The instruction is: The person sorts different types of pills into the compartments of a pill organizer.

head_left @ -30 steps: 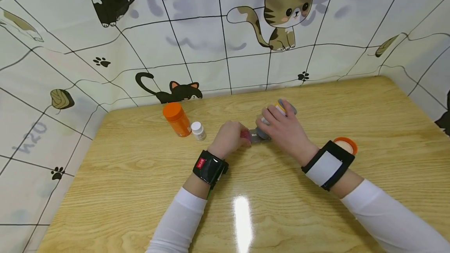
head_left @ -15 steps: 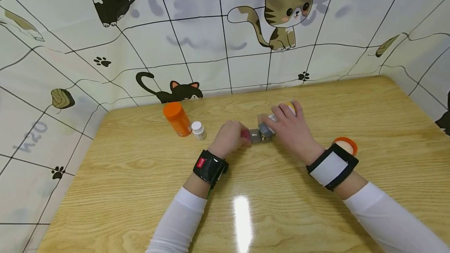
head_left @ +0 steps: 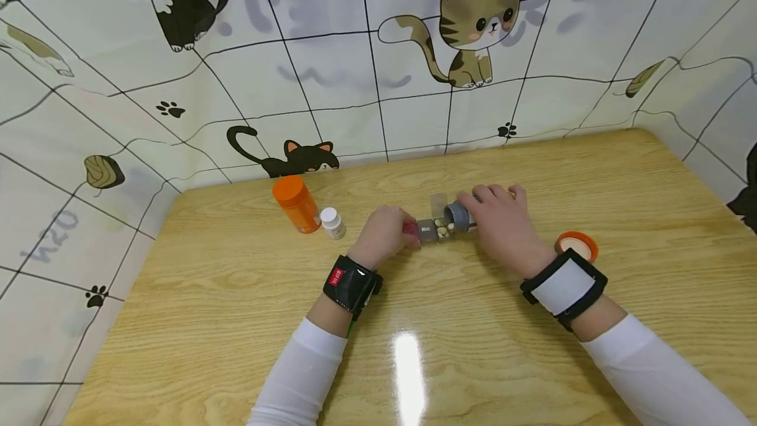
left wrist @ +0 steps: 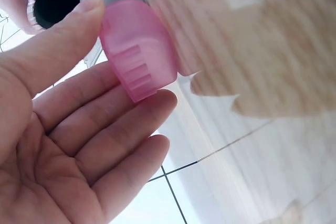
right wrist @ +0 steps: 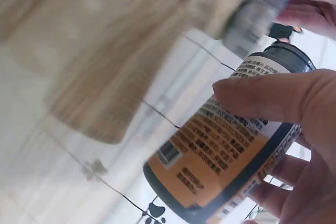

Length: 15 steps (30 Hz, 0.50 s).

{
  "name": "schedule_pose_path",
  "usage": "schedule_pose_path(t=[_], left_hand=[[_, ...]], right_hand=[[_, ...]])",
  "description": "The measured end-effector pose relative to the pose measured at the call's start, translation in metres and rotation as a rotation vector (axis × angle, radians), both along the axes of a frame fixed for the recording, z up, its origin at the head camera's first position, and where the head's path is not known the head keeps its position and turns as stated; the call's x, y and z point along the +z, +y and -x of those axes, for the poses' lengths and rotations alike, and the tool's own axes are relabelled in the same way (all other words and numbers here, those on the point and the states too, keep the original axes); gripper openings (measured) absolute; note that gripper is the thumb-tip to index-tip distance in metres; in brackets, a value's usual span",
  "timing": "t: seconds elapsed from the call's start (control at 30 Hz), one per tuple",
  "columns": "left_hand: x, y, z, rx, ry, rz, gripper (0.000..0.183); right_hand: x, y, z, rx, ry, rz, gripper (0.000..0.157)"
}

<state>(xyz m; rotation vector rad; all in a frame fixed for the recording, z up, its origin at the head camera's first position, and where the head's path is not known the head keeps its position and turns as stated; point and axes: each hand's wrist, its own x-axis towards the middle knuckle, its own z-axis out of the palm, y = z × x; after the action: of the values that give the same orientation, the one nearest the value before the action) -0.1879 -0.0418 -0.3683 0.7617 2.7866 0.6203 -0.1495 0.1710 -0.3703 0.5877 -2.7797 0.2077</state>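
Note:
My left hand [head_left: 381,232] pinches the pink end [left wrist: 139,45] of a pill organizer [head_left: 426,231] between thumb and fingers. Beside the pink part is a shut grey compartment. The following one has its clear lid [head_left: 438,203] raised, and pale tablets [head_left: 442,229] lie in it. With its thumb and fingers around the body, my right hand [head_left: 503,222] grips a pill bottle [right wrist: 210,145] with an orange, white and dark grey label. The bottle is tilted over, its uncapped mouth [head_left: 452,217] turned toward the open compartment and close to it. Part of the organizer's right end is hidden.
An orange bottle [head_left: 303,212] with an orange cap stands at the back left of the wooden table [head_left: 236,307]. Beside it is a small white bottle [head_left: 334,225]. An orange lid [head_left: 576,246] lies near my right wrist. A cat-print sheet hangs behind the table.
My right hand has drawn the bottle to the right and slightly nearer me. The bottle's mouth and the compartment's tablets now show. My left hand has stayed on the organizer.

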Motion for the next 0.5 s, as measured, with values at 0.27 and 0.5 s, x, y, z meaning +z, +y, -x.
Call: schedule_pose_path(t=[0.27,0.5], left_hand=[[-0.001,0.0,0.0,-0.004,0.017,0.013,0.038],[-0.002,0.001,0.0,-0.004,0.02,0.02,0.038]], right_hand=[[0.022,0.011,-0.009,0.041,-0.244,0.413,0.059],[0.024,0.001,-0.031,0.058,-0.434,0.636,0.063]])
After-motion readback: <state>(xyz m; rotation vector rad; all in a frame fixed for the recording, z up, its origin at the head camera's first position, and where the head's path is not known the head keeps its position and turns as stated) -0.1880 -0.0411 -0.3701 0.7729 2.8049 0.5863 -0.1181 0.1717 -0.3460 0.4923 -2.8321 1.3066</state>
